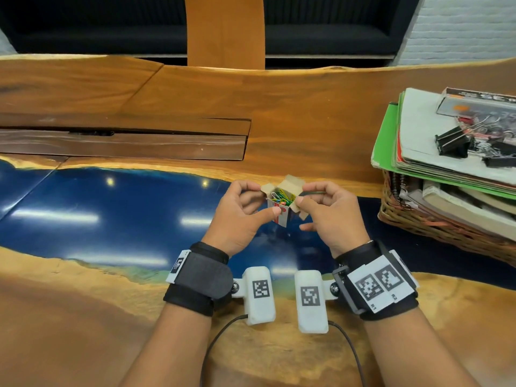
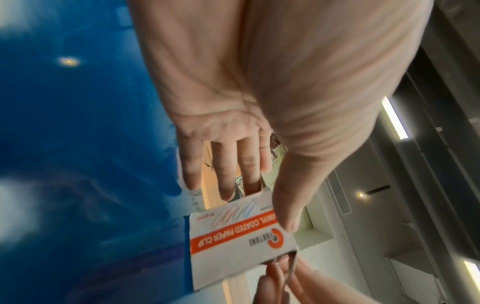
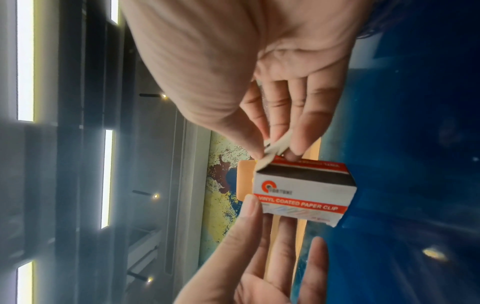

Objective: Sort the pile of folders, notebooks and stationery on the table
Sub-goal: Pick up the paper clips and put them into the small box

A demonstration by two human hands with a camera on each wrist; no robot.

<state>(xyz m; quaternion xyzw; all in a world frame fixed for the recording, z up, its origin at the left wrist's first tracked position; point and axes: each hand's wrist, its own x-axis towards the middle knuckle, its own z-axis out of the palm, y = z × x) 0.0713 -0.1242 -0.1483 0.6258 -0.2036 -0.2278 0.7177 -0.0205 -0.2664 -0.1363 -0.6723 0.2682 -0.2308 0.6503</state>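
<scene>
Cardboard box [image 1: 282,203] — glossy resin table [image 1: 111,219].

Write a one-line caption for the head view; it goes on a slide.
Both hands, left hand and right hand, hold an open paper clip box above the table.

We see a white box [image 1: 280,212] with a red-orange band and white lettering, full of paper clips [image 1: 284,197] in green, yellow, blue and red. The table [image 1: 307,107] is warm brown wood around a deep blue patch — sandy yellow at its near edge. At far right, a green folder [image 1: 386,135], black binder clips [image 1: 452,142] and a brown wicker basket [image 1: 435,227] — woven.
</scene>
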